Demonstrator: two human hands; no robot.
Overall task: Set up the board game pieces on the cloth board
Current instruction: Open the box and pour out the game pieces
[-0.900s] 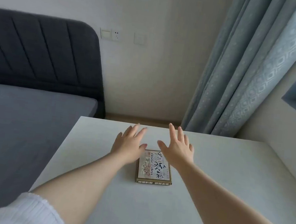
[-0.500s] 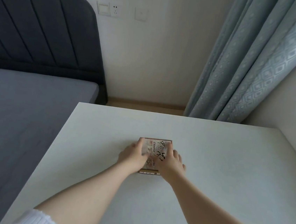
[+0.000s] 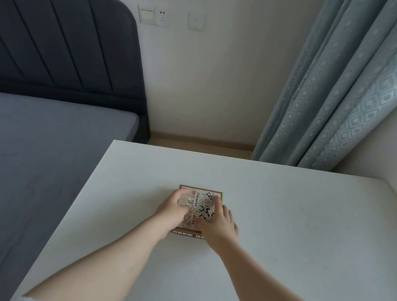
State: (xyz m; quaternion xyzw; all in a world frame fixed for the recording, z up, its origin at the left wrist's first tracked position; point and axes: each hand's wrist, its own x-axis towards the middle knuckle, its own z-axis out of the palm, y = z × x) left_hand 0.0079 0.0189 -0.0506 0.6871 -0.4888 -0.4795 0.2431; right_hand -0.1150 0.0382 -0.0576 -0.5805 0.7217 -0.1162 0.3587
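Left hand (image 3: 173,212) and right hand (image 3: 218,227) hold the flat, square cardboard box (image 3: 203,201).

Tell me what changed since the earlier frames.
Both hands dropped from hovering, fingers spread, onto the Chinese chess box: left hand over its left side, right hand over its right. Whether the grip has closed is unclear. The box stayed shut, in place on the table.
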